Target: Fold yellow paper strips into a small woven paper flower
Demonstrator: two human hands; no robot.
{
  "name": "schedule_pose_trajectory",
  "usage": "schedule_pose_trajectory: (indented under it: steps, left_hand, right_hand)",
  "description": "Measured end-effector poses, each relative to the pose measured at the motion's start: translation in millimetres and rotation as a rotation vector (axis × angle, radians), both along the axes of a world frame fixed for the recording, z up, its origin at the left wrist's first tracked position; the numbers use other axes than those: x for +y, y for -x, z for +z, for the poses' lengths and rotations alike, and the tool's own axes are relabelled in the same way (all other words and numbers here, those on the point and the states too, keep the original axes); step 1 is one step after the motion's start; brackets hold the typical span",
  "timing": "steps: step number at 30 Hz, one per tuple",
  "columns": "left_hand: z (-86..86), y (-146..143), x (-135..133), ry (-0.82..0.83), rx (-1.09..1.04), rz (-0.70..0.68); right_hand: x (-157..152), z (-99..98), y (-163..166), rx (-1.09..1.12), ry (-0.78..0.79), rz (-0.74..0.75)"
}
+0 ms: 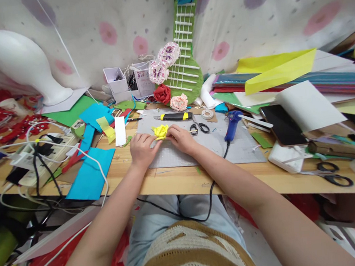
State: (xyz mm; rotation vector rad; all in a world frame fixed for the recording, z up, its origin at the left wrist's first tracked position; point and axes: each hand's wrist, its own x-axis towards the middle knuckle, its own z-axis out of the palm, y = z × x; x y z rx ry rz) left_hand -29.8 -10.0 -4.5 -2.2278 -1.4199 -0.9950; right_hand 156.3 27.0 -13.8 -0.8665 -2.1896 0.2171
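Note:
Both my hands hold a yellow paper flower just above the grey mat. My left hand pinches its lower left side, and my right hand grips its right side with bent fingers. A thin pale stick seems to poke out past my right hand, but I cannot make out whether it joins the flower. Behind the flower lies a black-and-yellow utility knife. Small scissors rest beyond my right hand, close to a roll of tape. Farther right lies a blue glue gun.
A green guitar-shaped craft with paper flowers leans at the back. Blue paper and a power strip lie left. On the right are a phone, larger scissors and stacked coloured paper. The glue gun's cord hangs over the table edge.

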Motion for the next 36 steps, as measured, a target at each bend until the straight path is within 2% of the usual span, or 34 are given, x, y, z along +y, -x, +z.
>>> schedule_pose_trajectory:
  steps: [4, 6, 9, 15, 20, 29, 36]
  left_hand:
    - [12.1, -2.7, 1.0, 0.007, -0.113, 0.029]
    - [23.2, -5.5, 8.8, 0.088, -0.105, -0.042]
    - [42.5, -10.2, 27.8, 0.257, 0.008, -0.207]
    - [68.5, -13.4, 63.1, 0.383, 0.394, -0.438]
    - [72.9, -12.4, 73.0, 0.403, 0.483, -0.496]
    - [59.0, -11.7, 67.2, 0.342, 0.396, -0.475]
    - [69.7, -11.4, 77.7, 0.439, 0.457, -0.530]
  right_hand:
    - [-0.4, -0.8, 0.7, -0.016, -0.006, 0.002]
    - [-0.5, -0.9, 0.8, -0.023, -0.011, 0.001]
    - [-0.8, -0.8, 0.5, -0.014, -0.024, -0.009]
    - [-0.6, 0.2, -1.3, -0.046, -0.017, -0.048]
    - [-0.5, 1.1, -1.8, -0.038, -0.005, -0.048]
    - [0.2, 0.2, -0.9, -0.006, -0.019, -0.054]
    - [-1.5, 3.4, -2.5, 0.026, -0.067, -0.073]
